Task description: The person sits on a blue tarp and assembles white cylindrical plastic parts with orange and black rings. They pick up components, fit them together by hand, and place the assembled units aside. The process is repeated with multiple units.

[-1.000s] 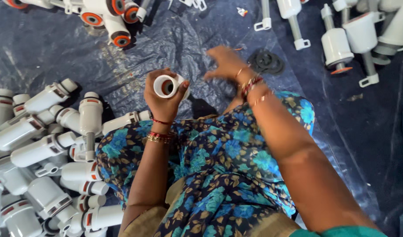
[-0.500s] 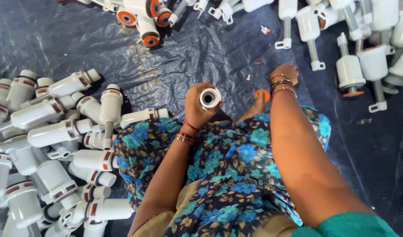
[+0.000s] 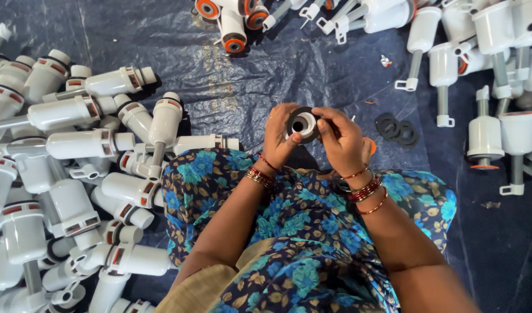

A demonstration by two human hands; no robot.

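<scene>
My left hand grips a white plastic tube part end-on, above my lap. My right hand meets it from the right, its fingers on a black rubber ring that sits round the tube's open end. Both wrists wear red and gold bangles. Several loose black rubber rings lie on the dark sheet just right of my right hand. My knees, in blue flowered cloth, are below the hands.
A pile of white plastic valve bodies with red bands fills the left side. More white parts with stems lie at the upper right, and orange-ringed pieces at the top. A dark blue plastic sheet covers the floor.
My right hand came back from the rings on the sheet to the white tube in my left hand. A black ring now sits on the tube's end. The view shifted.
</scene>
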